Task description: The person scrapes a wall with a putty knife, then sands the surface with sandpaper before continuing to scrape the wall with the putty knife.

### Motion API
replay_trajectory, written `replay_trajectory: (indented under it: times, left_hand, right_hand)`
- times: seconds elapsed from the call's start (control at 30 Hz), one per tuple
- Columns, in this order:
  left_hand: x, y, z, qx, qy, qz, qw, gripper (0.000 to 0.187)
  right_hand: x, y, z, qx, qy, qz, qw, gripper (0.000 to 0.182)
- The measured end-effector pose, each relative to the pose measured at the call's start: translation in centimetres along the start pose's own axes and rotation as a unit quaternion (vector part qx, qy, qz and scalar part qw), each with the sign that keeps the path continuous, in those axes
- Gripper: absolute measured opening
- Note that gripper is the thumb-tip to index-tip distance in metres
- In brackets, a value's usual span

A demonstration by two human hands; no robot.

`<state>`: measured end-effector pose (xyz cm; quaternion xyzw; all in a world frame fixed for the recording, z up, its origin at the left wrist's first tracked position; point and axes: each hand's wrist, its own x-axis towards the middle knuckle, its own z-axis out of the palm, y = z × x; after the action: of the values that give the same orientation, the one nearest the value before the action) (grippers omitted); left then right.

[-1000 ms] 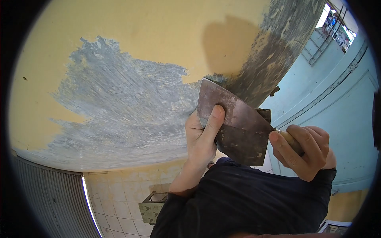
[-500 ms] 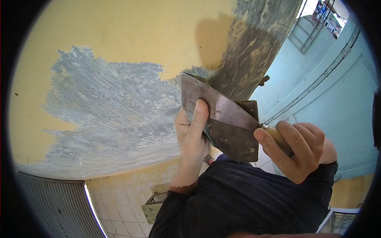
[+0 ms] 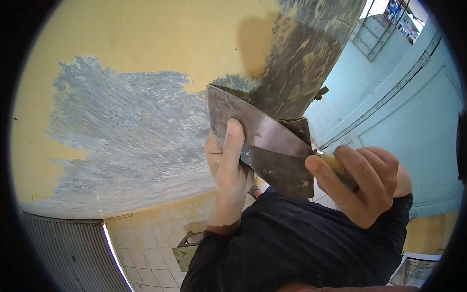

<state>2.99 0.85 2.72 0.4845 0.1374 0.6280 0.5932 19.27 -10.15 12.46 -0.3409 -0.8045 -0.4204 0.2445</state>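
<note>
A broad metal scraper [image 3: 265, 129] with a wooden handle lies slantwise across the middle of the view. My right hand [image 3: 362, 182] is closed around the handle, forefinger stretched toward the blade's base. Against the blade is a dark brown flat plate [image 3: 284, 173], with a raised piece showing at its upper right. My left hand [image 3: 227, 168] grips the plate from the left, its thumb pressed on the face of the blade. The other left fingers are mostly hidden behind. Where the plate meets the scraper's underside is hidden too.
Behind my hands, the yellow wall [image 3: 141, 39] has a large rough grey patch [image 3: 121, 117] and a dark streaked strip. A light blue door [image 3: 408, 131] stands at right. A ribbed shutter [image 3: 68, 253], tiled floor [image 3: 151, 258] and green-patterned object [image 3: 185, 257] are below.
My hands, the scraper and the plate sit slightly farther left in the view, and the wall has shifted left with them. Both grips look the same.
</note>
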Motion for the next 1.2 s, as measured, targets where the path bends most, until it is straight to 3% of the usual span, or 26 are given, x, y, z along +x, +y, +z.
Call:
replay_trajectory:
  times: [0.03, 0.1, 0.27, 0.33, 0.43, 0.53, 0.63, 0.7, 0.83, 0.9, 1.03, 1.1, 1.2]
  left_hand:
    - [0.2, -0.1, 0.0, -0.001, -0.001, 0.002, 1.000, 0.028]
    - [0.4, -0.1, -0.1, -0.207, -0.008, -0.079, 0.975, 0.029]
    - [-0.1, -0.5, 0.1, -0.169, -0.005, -0.077, 0.983, 0.030]
    - [0.2, -0.5, 0.2, -0.153, -0.006, -0.066, 0.986, 0.031]
    - [0.4, -0.4, 0.3, -0.134, -0.001, -0.055, 0.989, 0.033]
    - [-0.2, -0.4, 0.9, -0.178, 0.037, -0.074, 0.980, 0.033]
    - [0.3, -0.6, 0.7, -0.125, 0.004, -0.051, 0.991, 0.034]
    - [0.3, -0.5, 1.0, -0.116, 0.060, -0.022, 0.991, 0.034]
    - [0.5, 0.2, 0.9, -0.181, 0.067, -0.036, 0.981, 0.033]
    - [-0.2, -0.5, 0.2, -0.083, 0.022, -0.014, 0.996, 0.031]
    - [0.1, -0.2, 0.2, -0.176, 0.005, -0.049, 0.983, 0.027]
    - [0.0, 0.0, 0.6, 0.072, 0.042, 0.063, 0.995, 0.025]
    - [-0.1, -1.2, -0.5, 0.024, -0.021, 0.045, 0.998, 0.029]
  right_hand:
    - [0.0, 0.3, 0.0, -0.004, -0.005, -0.002, 1.000, 0.034]
    - [0.2, 0.4, 0.5, -0.010, 0.018, -0.007, 1.000, 0.034]
    - [0.2, 0.1, 0.2, -0.012, 0.038, -0.002, 0.999, 0.033]
    - [-0.2, 0.8, -0.2, -0.003, -0.020, -0.012, 1.000, 0.031]
    - [0.1, 0.7, 0.9, -0.018, 0.043, -0.020, 0.999, 0.030]
    - [0.0, 0.8, 0.6, -0.005, 0.036, -0.009, 0.999, 0.031]
    - [0.0, 1.6, 0.6, 0.004, 0.018, -0.035, 0.999, 0.032]
    - [-0.1, 1.2, 0.9, 0.022, 0.012, -0.021, 0.999, 0.032]
    - [0.1, 1.3, 1.3, 0.005, 0.016, -0.034, 0.999, 0.033]
    - [0.1, 1.6, 1.2, 0.015, 0.035, -0.054, 0.998, 0.031]
    - [0.2, 1.1, 1.4, 0.023, 0.013, -0.042, 0.999, 0.031]
    - [0.2, 1.1, 1.3, 0.011, 0.023, -0.041, 0.999, 0.031]
    - [0.0, 1.1, 0.8, 0.020, 0.003, -0.035, 0.999, 0.029]
